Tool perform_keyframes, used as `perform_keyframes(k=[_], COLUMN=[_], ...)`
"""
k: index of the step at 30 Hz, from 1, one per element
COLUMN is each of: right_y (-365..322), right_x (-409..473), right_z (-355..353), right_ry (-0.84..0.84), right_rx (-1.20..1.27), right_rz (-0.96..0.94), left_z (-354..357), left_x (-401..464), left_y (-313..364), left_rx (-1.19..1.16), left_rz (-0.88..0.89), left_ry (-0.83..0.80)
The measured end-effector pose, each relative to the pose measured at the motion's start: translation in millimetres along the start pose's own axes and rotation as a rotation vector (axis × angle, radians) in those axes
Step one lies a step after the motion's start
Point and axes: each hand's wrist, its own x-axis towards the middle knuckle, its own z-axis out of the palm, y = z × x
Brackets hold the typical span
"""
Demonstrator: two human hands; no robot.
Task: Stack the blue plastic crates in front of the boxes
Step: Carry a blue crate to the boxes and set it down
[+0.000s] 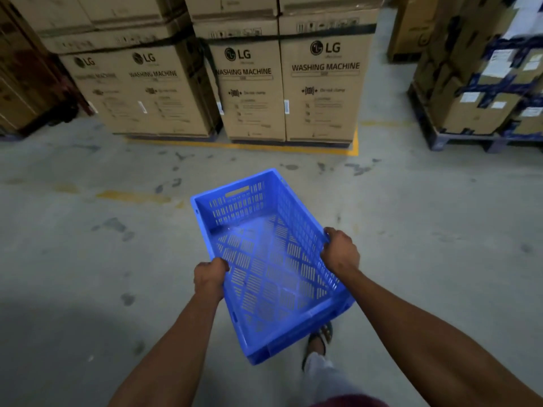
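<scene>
An empty blue plastic crate [266, 259] with slotted walls and floor hangs above the concrete floor at the centre of the head view, its long axis pointing away from me. My left hand [209, 277] grips its left long rim. My right hand [340, 251] grips the right long rim a little farther forward. Tall cardboard washing machine boxes [323, 83] stand in a row ahead, past a yellow floor line [264, 148]. No other blue crate is in view.
A pallet of taped cardboard boxes [484, 92] stands at the right, with an aisle between it and the washing machine boxes. More cartons [23, 83] line the far left. Bare stained concrete floor [102, 230] lies around me. My sandalled foot [318, 342] shows below the crate.
</scene>
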Motion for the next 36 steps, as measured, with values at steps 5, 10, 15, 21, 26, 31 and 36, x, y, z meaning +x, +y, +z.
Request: perform_keyframes(k=[5, 10, 15, 21, 26, 31, 36], right_y=[-41.6, -93.6, -139.8, -176.7, -187.6, -173.1, -134.5], right_x=[168.8, 326.8, 488.3, 666.1, 803.6, 953.2, 1102.3], right_z=[-7.3, -24.3, -14.9, 38.0, 88.2, 167.7, 262.1], right_ry=[-0.02, -0.02, -0.059, -0.066, -0.081, -0.151, -0.229], right_rx=[-0.002, -0.075, -0.127, -0.07, 0.01, 0.088, 0.044], right_rz=[-0.01, -0.068, -0.093, 0.04, 0.132, 0.166, 0.089], left_z=[75.6, 153.4, 231.5, 330.1, 395.4, 493.5, 604.8], left_x=[73.7, 153.2, 252.7, 420.0, 527.4, 625.4, 738.1], left_y=[109.1, 205.6, 287.2, 351.6, 414.6, 436.7, 429.8], left_rx=[-0.061, -0.168, -0.221, -0.157, -0.125, -0.206, -0.104], left_rz=[-0.03, -0.08, -0.12, -0.113, -0.28, -0.394, -0.546], left_ry=[0.047, 0.051, 0.03, -0.001, -0.123, -0.083, -0.11])
